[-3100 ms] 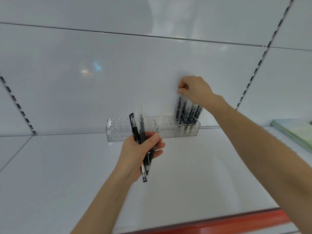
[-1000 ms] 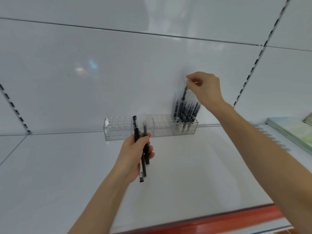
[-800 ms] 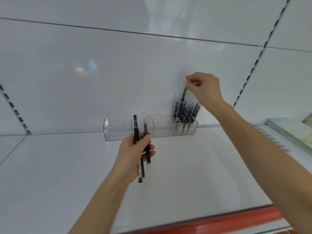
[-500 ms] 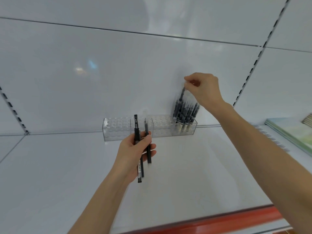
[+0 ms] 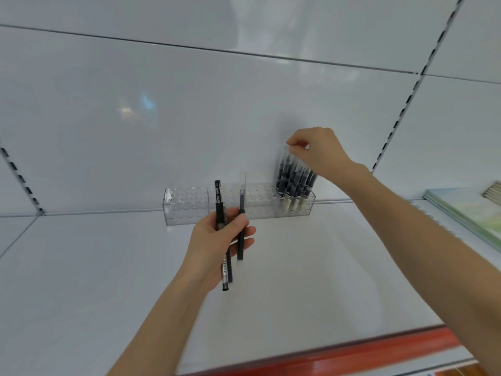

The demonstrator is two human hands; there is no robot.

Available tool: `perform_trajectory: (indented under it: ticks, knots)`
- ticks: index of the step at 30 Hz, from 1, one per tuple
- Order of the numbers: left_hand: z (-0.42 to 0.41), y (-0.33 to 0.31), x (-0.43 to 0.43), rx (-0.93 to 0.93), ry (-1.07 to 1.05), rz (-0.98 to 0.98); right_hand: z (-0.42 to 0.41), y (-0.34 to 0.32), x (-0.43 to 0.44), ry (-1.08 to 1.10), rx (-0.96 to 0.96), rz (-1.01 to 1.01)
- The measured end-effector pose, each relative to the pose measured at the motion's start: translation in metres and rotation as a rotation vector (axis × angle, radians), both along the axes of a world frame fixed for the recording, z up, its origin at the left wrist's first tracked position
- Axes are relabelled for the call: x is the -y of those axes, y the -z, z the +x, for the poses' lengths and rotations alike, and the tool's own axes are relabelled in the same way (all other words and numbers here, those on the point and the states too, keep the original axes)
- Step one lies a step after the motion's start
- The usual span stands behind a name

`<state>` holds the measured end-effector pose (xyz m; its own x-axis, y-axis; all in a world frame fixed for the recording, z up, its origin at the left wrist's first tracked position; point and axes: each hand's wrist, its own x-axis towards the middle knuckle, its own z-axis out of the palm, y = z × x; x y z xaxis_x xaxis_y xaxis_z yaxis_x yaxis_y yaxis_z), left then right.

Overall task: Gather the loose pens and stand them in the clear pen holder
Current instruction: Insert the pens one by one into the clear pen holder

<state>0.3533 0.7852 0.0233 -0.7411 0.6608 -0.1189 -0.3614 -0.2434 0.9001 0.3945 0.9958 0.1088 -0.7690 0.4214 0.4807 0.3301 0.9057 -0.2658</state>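
Pen (image 5: 286,165) sunk lower into holder (image 5: 187,211), right fingers (image 5: 296,143) pinching its top, left fingers (image 5: 240,222) gripping loose pens (image 5: 218,196)

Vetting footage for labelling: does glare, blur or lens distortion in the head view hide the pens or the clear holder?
Head view: glare patches on the glossy white back panel; seams bow from the wide lens; the red shelf edge smears; black pens in the left hand look sharp; the clear plastic holder is faint.
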Motion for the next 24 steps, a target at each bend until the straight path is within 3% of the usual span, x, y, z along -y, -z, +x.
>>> perform_trajectory:
  ticks: [4, 10, 13, 14, 16, 18, 20, 24]
  knots:
    - [0.000, 0.000, 0.001, -0.003, 0.000, -0.006, -0.005, -0.008, -0.004, 0.008, 0.069, -0.029]
    - [0.001, 0.000, 0.002, 0.004, 0.000, 0.012, -0.009, 0.012, -0.012, 0.092, 0.160, 0.105]
    - [0.001, 0.000, 0.002, 0.005, 0.008, 0.018, -0.002, 0.018, -0.005, 0.072, 0.036, 0.146]
    - [0.000, 0.001, 0.002, 0.002, 0.010, 0.021, 0.002, 0.019, 0.004, 0.047, -0.081, 0.102]
    - [0.000, 0.001, 0.001, -0.004, 0.017, 0.033, 0.010, 0.017, 0.029, -0.034, -0.266, -0.196]
    - [0.001, 0.001, 0.000, -0.016, 0.028, 0.044, 0.015, 0.017, 0.052, -0.153, -0.197, -0.555]
    - [0.002, 0.000, -0.001, -0.033, 0.045, 0.044, 0.015, 0.024, 0.065, -0.222, -0.065, -0.737]
    - [0.001, 0.003, -0.001, -0.057, 0.057, 0.031, 0.015, 0.020, 0.059, -0.209, -0.250, -0.927]
